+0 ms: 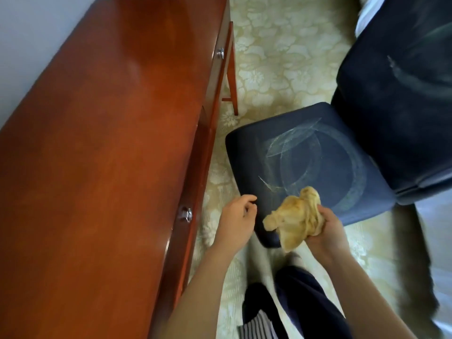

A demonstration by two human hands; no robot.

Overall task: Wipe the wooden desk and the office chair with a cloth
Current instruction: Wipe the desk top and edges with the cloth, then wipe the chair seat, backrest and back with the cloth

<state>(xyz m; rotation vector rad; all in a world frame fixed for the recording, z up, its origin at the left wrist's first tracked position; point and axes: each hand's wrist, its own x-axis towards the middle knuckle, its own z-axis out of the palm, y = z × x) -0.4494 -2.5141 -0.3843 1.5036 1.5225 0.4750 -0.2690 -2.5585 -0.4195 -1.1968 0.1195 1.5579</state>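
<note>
A glossy reddish wooden desk fills the left side of the head view. To its right stands a dark blue office chair: its seat carries pale curved streaks, and its backrest rises at the upper right. My right hand grips a bunched yellow cloth over the seat's near corner. My left hand hovers beside the seat's near left edge, its fingers loosely curled and holding nothing.
The desk front has two drawers with metal knobs. A pale floral carpet covers the floor between desk and chair. My legs in dark trousers stand below the seat. White bedding shows at the top right.
</note>
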